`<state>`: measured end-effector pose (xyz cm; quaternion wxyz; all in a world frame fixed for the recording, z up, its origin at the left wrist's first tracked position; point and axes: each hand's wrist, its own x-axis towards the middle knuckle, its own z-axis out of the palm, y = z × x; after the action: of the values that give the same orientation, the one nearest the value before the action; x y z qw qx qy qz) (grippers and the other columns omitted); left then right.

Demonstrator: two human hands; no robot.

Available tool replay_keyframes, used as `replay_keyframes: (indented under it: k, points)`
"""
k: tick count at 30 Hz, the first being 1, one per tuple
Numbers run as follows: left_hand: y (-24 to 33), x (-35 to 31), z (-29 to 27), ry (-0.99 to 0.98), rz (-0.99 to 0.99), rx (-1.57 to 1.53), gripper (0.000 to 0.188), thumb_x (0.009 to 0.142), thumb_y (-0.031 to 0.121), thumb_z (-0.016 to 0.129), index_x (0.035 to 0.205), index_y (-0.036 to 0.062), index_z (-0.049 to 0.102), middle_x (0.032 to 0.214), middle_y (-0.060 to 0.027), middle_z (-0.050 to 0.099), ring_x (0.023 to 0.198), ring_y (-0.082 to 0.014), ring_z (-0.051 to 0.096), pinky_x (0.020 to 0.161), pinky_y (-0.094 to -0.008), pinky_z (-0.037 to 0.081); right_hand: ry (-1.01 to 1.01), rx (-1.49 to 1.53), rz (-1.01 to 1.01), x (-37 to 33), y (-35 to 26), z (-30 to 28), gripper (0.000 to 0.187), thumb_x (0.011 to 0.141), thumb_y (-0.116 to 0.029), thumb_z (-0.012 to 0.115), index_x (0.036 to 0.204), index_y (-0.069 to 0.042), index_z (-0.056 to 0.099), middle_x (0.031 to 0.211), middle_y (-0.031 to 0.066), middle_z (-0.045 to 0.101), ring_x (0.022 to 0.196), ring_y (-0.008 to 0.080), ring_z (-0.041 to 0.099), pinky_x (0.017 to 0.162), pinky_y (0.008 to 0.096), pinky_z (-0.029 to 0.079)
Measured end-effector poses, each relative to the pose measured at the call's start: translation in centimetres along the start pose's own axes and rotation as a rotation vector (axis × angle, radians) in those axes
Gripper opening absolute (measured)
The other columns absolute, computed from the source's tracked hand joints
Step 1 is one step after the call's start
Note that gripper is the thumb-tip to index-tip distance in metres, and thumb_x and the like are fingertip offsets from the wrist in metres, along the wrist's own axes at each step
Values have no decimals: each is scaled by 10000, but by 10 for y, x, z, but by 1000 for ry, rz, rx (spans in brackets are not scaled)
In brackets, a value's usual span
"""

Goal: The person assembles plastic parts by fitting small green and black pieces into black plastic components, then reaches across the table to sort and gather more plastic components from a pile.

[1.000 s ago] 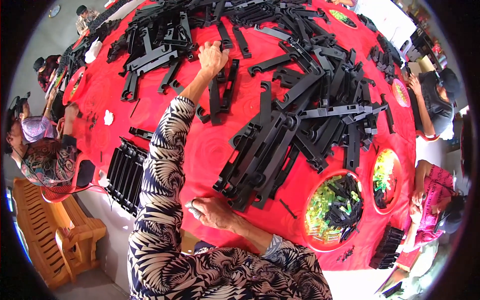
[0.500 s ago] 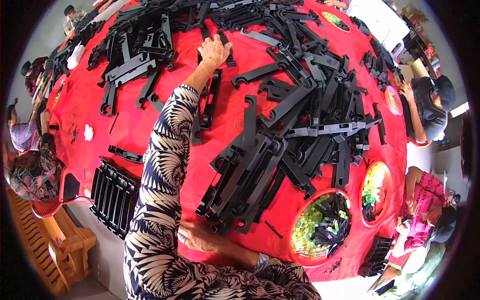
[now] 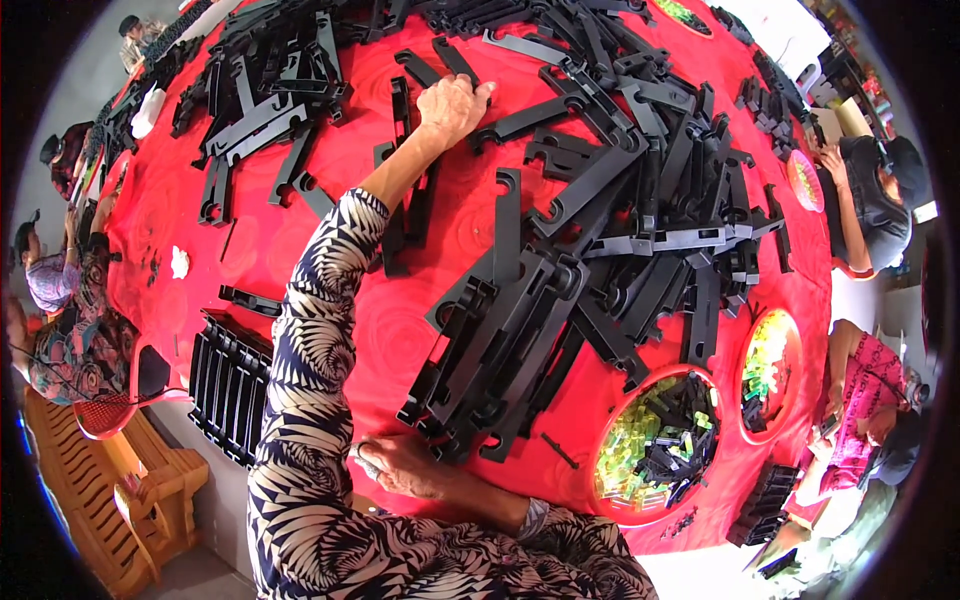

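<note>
The left hand (image 3: 452,103), stretched far across the red tabletop (image 3: 300,250), curls its grip around a long black plastic bar (image 3: 535,115) running rightward from it, while the right hand (image 3: 400,465) rests fisted at the near edge.

Looked like a small assembly workshop: a big table under a red cloth (image 3: 400,330) was heaped with identical black plastic parts (image 3: 600,210), bowls (image 3: 655,445) held small green and black pieces, and several workers (image 3: 870,200) sat around the edges.
</note>
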<state>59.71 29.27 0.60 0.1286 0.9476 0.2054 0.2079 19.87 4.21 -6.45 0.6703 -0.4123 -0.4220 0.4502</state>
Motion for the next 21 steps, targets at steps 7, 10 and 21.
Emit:
replay_keyframes:
  k: [7,10,21]
  points:
    - [-17,19,-4,145,-277,200,860,793,682,560,1281,-14,426,1248,-257,469,996,-426,587,761,-479,509,4,-544,-60,11,-46,-6,119,809,-124,621,842,-49,535,774,87,542,656,278,571,561,382,470]
    - [2,33,2,28,-413,110,938,701,658,671,1353,52,376,1337,-232,371,1143,-417,471,842,-482,481,-55,-590,-5,9,-49,-10,153,764,-94,634,819,-67,494,789,71,514,712,261,571,567,375,465]
    - [-31,35,42,125,188,-109,621,636,202,655,1235,123,509,1142,-206,560,1070,-433,511,893,-507,460,-24,-669,-158,2,-3,1,98,744,-60,576,766,-45,482,801,107,423,698,283,481,651,401,452]
